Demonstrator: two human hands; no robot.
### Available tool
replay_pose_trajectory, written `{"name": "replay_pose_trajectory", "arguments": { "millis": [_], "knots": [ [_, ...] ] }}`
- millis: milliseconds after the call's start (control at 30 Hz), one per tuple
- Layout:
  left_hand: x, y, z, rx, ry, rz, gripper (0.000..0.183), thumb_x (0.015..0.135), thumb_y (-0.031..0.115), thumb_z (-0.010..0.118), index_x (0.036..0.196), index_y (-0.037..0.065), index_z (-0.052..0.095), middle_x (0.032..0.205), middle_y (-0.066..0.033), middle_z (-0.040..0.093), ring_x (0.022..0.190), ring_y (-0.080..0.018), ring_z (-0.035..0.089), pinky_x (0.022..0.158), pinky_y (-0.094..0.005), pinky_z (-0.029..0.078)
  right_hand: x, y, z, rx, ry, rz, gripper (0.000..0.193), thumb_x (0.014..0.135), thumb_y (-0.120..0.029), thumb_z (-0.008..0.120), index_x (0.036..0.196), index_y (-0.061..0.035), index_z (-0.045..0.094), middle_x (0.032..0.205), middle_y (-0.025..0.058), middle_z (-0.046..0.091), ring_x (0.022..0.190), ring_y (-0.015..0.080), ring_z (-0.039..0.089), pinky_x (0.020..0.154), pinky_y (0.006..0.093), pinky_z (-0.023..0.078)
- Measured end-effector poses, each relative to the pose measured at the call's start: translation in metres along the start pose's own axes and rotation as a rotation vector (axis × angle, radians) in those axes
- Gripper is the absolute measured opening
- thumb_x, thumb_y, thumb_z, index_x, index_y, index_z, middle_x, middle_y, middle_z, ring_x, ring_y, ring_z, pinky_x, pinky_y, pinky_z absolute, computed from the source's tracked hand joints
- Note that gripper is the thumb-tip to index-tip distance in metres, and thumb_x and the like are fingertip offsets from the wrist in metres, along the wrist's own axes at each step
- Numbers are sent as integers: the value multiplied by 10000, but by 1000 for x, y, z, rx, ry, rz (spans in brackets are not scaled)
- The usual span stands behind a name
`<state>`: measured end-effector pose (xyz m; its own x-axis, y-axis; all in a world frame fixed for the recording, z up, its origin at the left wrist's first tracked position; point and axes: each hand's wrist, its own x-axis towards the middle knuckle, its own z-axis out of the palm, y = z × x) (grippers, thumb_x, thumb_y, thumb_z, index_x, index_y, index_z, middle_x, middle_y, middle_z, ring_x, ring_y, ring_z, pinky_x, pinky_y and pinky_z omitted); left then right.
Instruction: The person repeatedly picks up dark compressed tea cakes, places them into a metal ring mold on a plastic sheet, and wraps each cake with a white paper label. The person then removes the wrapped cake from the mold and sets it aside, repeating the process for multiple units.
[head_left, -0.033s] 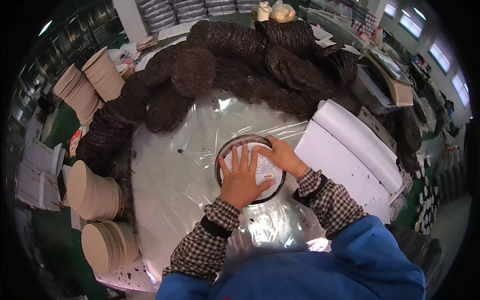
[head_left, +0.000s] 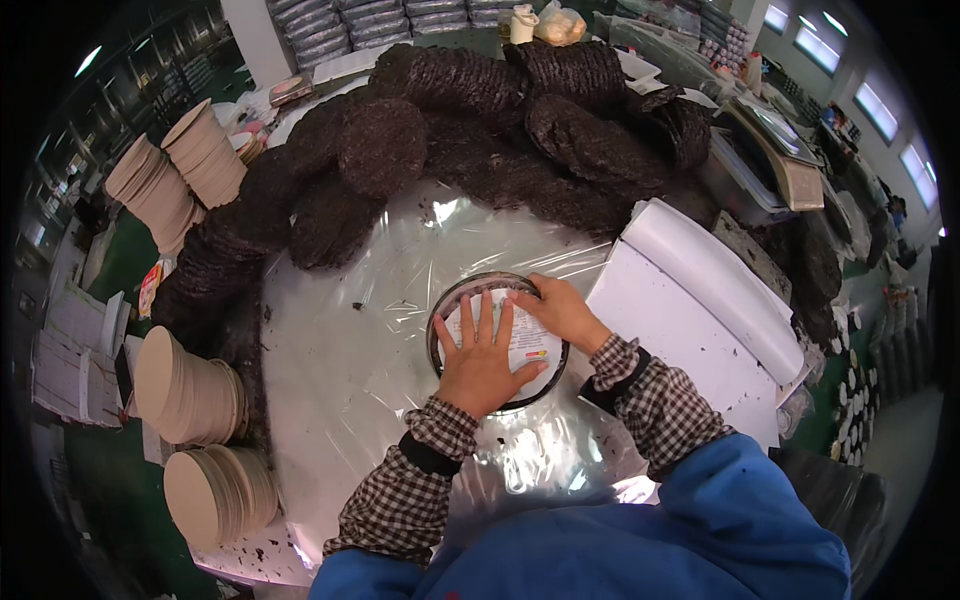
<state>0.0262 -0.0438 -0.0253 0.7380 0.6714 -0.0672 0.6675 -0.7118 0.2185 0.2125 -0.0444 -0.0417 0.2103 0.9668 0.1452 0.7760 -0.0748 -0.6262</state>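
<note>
Left hand [head_left: 482, 362]: fingers spread flat, palm pressing down on white label [head_left: 522, 345] atop round dark cake [head_left: 497, 340]. Right hand [head_left: 560, 312]: fingers curled over the cake's rim at 1 o'clock, gripping its edge. Cake sits mid-table on clear plastic film [head_left: 370, 370], a dark ring showing round the label. White paper stack [head_left: 690, 320] just beside it at 3 o'clock, its far edge rolled. Heap of dark cakes [head_left: 480, 120] arcs from 9 through 12 to 2 o'clock. Tan paper discs [head_left: 190, 400] stacked at 8 o'clock, more at 10 o'clock. Scale [head_left: 775, 150] at 2 o'clock. Checked cuffs, blue sleeves at 6 o'clock.
</note>
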Motion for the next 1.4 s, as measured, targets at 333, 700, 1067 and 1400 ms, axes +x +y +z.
{"name": "replay_pose_trajectory", "arguments": {
  "millis": [333,700,1067,1400],
  "knots": [
    [-77,-24,13,-2047,50,-312,401,989,256,593,1275,-11,505,1243,-85,604,1157,-156,566,1011,-313,445,-34,24,-22,664,-62,88,616,999,-452,516,1495,-115,373,1336,159,589,1185,266,581,1021,392,438],
    [-58,13,7,-1947,378,-270,275,1001,254,551,1067,-11,584,1068,-116,642,1016,-223,626,941,-342,496,-153,35,-206,718,6,268,1158,714,-168,857,1572,-103,82,1481,203,376,1321,283,434,1109,407,361],
    [-82,143,120,-64,113,517,700,919,408,591,1472,40,367,1577,-179,256,1465,-394,194,1151,-597,175,-125,17,-132,395,86,-118,721,928,-217,637,1522,-99,246,1514,145,334,1386,313,358,1099,458,376],
    [-54,-15,35,-1731,455,-497,322,1053,275,403,1146,17,574,1069,-114,658,817,-217,663,803,-329,534,-90,7,-158,-26,270,-450,284,706,-232,822,801,-9,672,738,147,650,716,322,640,645,386,510]
  ]
}}
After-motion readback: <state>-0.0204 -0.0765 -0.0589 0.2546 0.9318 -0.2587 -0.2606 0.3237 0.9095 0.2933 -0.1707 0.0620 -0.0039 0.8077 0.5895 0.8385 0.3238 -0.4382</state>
